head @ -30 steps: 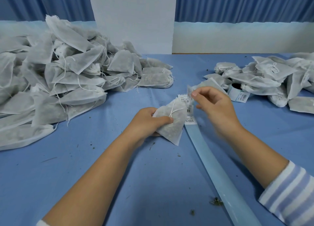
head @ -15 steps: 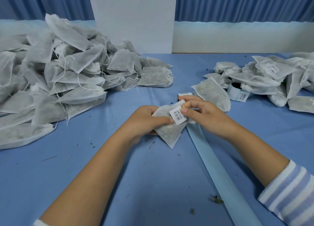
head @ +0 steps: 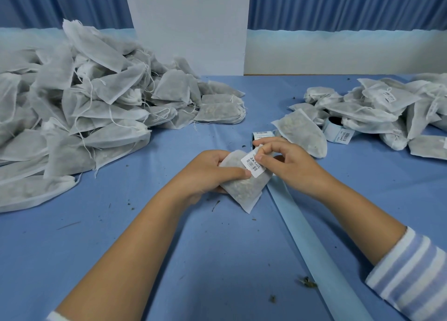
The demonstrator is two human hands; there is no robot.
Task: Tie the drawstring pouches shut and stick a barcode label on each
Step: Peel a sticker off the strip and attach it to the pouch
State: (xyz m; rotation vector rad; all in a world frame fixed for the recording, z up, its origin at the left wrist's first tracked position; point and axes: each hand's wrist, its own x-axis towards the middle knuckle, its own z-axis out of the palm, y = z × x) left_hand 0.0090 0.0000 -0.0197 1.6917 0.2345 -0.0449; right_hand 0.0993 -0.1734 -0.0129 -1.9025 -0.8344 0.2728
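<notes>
Aloft a second ago, barcode label (head: 252, 163) on pouch (head: 242, 190), print unreadable; left hand (head: 208, 173) gripping pouch, right hand (head: 287, 166) pinching label.

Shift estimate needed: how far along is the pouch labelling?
Done: smaller labelled pile at right. In hand: left hand holds a pouch, right hand pinches a barcode label onto it. Left: the larger pile at left, no labels visible.

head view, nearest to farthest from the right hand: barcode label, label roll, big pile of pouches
1. barcode label: pinched by the right hand, on the held pouch
2. label roll: behind it, to the right
3. big pile of pouches: far left
</notes>
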